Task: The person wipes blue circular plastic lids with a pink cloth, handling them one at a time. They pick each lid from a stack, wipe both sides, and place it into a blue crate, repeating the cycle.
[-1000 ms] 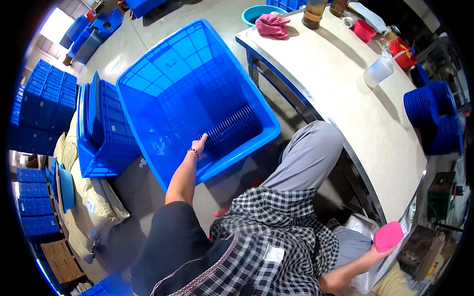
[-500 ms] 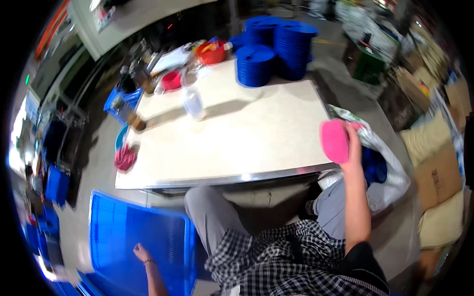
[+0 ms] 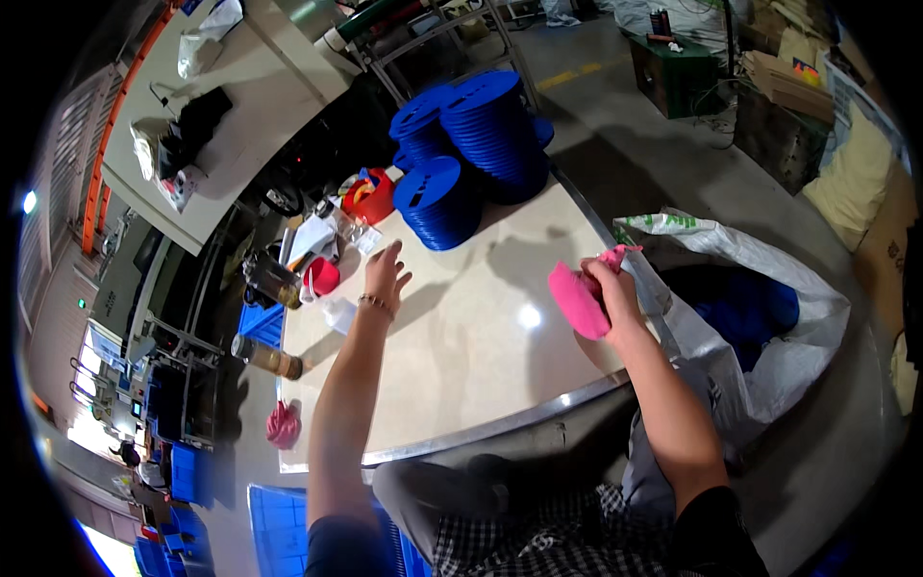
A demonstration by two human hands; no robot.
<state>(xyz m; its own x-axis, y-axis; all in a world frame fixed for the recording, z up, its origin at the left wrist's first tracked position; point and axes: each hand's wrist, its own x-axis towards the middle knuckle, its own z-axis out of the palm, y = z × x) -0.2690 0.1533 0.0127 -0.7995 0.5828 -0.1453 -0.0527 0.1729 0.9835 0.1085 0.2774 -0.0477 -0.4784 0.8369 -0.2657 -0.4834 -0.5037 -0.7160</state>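
My right hand (image 3: 617, 296) grips a folded pink cloth (image 3: 579, 298) above the right side of the white-topped table (image 3: 471, 370). Over the table's far left part reaches my left hand (image 3: 386, 279), empty, its fingers apart. It is nearest to several stacks of blue slotted plastic discs (image 3: 437, 202) at the far edge, without touching them. A translucent white bottle (image 3: 338, 314) is partly hidden by my left forearm. Beside my right forearm, a white woven sack (image 3: 812, 332) gapes, with dark blue things (image 3: 731, 303) inside that I cannot make out.
Along the table's left side are a jar with brown contents (image 3: 267, 358), a crumpled pink cloth (image 3: 283, 425), a small red container (image 3: 322, 277) and a red basket (image 3: 370, 197) of odds and ends. A blue crate (image 3: 274, 524) stands below the near left edge.
My left hand has risen from over the blue crate to above the table near the disc stacks. My right hand still holds the pink cloth, now turned. The view has swung.
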